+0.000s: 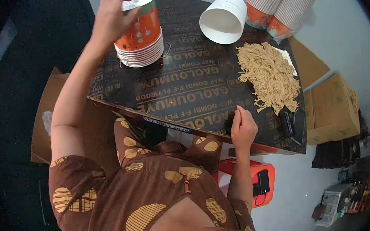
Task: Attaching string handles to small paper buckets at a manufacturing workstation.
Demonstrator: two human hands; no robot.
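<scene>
My left hand (111, 18) reaches over an upside-down stack of orange and green paper buckets (143, 32) with white rims, at the far left of the table. Its thumb stands apart from the bent fingers, beside a small clear, shiny thing (130, 5) on the stack's white top. The thing's kind is unclear. A thin cord (168, 50) loops out beside the rims. Above the table's near edge, my right hand (243, 127) is closed, thumb and forefinger pressed together; whatever is between them is too small to make out. A tangled heap of tan cords (271, 74) lies beyond it.
A white bucket (224, 20) lies on its side at the back. Two wrapped bucket stacks (271, 0) lean right of it. A black object (288, 124) rests at the table's right edge. Cardboard boxes (330, 108) flank the table (182, 85); a red stool (263, 174) holds a phone.
</scene>
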